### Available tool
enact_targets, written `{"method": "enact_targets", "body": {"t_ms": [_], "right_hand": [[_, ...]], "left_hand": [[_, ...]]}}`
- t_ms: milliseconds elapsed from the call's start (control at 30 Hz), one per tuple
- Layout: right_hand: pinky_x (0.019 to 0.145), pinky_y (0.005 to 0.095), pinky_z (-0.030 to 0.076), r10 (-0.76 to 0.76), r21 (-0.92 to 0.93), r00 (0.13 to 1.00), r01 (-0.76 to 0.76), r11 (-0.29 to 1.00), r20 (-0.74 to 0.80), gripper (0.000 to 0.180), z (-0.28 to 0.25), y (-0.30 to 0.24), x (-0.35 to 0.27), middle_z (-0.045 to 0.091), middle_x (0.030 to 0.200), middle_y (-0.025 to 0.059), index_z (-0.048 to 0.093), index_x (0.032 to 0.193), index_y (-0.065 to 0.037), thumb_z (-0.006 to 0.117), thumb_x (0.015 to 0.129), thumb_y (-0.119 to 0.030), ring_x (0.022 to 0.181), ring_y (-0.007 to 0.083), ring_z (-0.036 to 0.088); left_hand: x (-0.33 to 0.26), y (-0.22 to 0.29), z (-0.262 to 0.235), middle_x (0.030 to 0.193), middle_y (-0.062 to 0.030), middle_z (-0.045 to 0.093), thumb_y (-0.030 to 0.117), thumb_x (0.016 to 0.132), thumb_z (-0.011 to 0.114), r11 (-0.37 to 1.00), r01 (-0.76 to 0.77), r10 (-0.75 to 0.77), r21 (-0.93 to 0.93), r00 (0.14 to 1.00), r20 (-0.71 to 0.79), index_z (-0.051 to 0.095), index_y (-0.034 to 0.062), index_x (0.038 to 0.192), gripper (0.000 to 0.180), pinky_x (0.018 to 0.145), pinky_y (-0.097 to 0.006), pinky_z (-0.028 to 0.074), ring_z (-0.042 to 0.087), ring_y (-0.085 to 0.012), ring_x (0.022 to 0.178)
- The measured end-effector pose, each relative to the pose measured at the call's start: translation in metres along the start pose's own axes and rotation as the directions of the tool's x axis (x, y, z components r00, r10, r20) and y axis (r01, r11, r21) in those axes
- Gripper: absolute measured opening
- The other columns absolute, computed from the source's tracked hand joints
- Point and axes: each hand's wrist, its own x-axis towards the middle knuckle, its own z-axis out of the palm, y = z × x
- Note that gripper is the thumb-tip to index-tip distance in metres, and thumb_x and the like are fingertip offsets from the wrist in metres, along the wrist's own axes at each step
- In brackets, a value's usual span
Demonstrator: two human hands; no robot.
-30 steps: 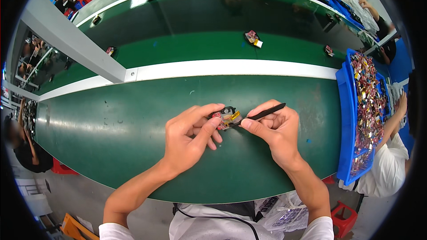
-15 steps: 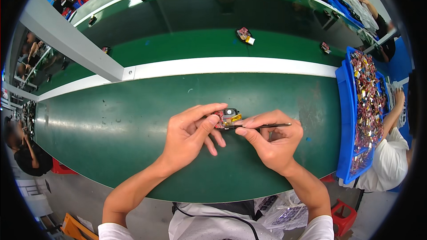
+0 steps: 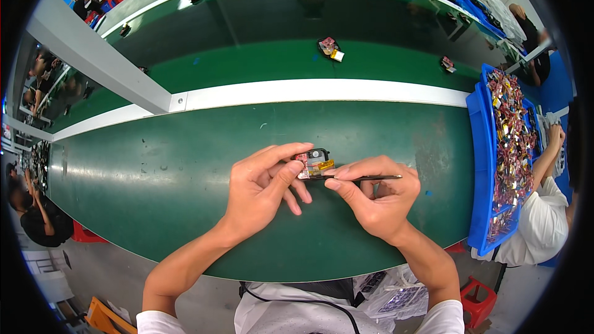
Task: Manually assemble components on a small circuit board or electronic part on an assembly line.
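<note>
Between the thumb and index finger of my left hand (image 3: 263, 179) is a small black device housing (image 3: 317, 156), its inside facing up. Within it show a red circuit board, a round silvery part and a piece with yellow tape (image 3: 325, 165). My right hand (image 3: 380, 195) pinches a thin dark tool, probably tweezers (image 3: 380, 177), whose tip reaches the lower edge of the housing. Exactly what the tip touches is too small to tell. Both hands are just above the green table (image 3: 161, 192), close together near its middle.
At the right stands a blue tray (image 3: 479, 167) heaped with small circuit boards. Past the white rail (image 3: 309, 89) runs a green conveyor belt (image 3: 247, 62) carrying several housings (image 3: 331, 49). A grey post (image 3: 99, 49) rises at the left. Co-workers sit on both sides; red stools (image 3: 477, 303) stand below.
The housings on the conveyor belt have shifted left. My hands, with the device housing and tool, have moved very slightly left; both grips are unchanged.
</note>
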Motion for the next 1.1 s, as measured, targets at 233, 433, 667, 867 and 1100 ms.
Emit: {"method": "enact_targets", "body": {"t_ms": [233, 433, 667, 867, 1100], "right_hand": [[0.04, 0.0199, 0.031, -0.024, 0.006, 1.0, 0.024, 1.0, 0.019, 0.012, -0.002, 0.002, 0.001, 0.077, 0.079, 0.0038, 0.077, 0.081, -0.005, 0.086, 0.075, 0.0, 0.04, 0.0024, 0.044], [0.039, 0.0205, 0.03, -0.049, 0.014, 0.998, 0.048, 0.999, 0.037, 0.012, -0.006, 0.003, 0.003, 0.078, 0.08, 0.0044, 0.079, 0.081, -0.008, 0.085, 0.075, 0.001, 0.04, 0.0026, 0.045], [0.04, 0.0206, 0.028, 0.005, -0.041, 1.0, -0.004, 0.999, 0.021, 0.01, -0.009, -0.001, 0.002, 0.075, 0.071, 0.0035, 0.078, 0.08, -0.006, 0.085, 0.076, -0.001, 0.04, 0.0022, 0.043], [0.042, 0.0196, 0.027, 0.141, 0.056, 0.99, -0.141, 0.988, 0.008, 0.015, -0.01, 0.004, 0.0, 0.071, 0.067, 0.0023, 0.075, 0.086, -0.001, 0.086, 0.076, -0.001, 0.043, 0.0001, 0.043], [0.042, 0.0198, 0.028, 0.107, 0.072, 0.994, -0.106, 0.992, -0.006, 0.015, -0.015, 0.005, 0.003, 0.074, 0.073, 0.0032, 0.075, 0.086, -0.002, 0.086, 0.076, 0.0, 0.042, 0.0008, 0.043]], "left_hand": [[0.001, 0.001, 0.002, 0.105, -0.0159, 0.062, 0.005, 0.104, 0.055, 1.0, -0.005, 0.005, 0.005, 1.0, 0.005, 0.064, -0.0058, 0.128, 0.028, 0.05, -0.027, 0.059, 0.073, -0.0223, 0.073], [0.003, -0.001, 0.003, 0.105, -0.0163, 0.063, 0.004, 0.104, 0.055, 1.0, 0.011, -0.011, 0.003, 1.0, 0.005, 0.064, -0.0059, 0.128, 0.028, 0.049, -0.027, 0.059, 0.073, -0.0217, 0.073], [0.005, 0.001, 0.006, 0.104, -0.0147, 0.062, 0.002, 0.102, 0.058, 0.999, 0.019, -0.018, -0.028, 0.999, 0.031, 0.064, -0.006, 0.128, 0.028, 0.049, -0.026, 0.059, 0.073, -0.0213, 0.074], [0.006, 0.002, 0.008, 0.101, -0.013, 0.061, -0.001, 0.1, 0.059, 0.997, -0.046, 0.045, 0.056, 0.999, 0.028, 0.063, -0.006, 0.129, 0.03, 0.05, -0.026, 0.06, 0.073, -0.0219, 0.074], [0.01, 0.004, 0.01, 0.101, -0.0129, 0.061, 0.0, 0.1, 0.06, 0.999, -0.046, 0.046, 0.023, 0.999, -0.017, 0.063, -0.0066, 0.128, 0.029, 0.048, -0.026, 0.059, 0.073, -0.022, 0.073]]}}
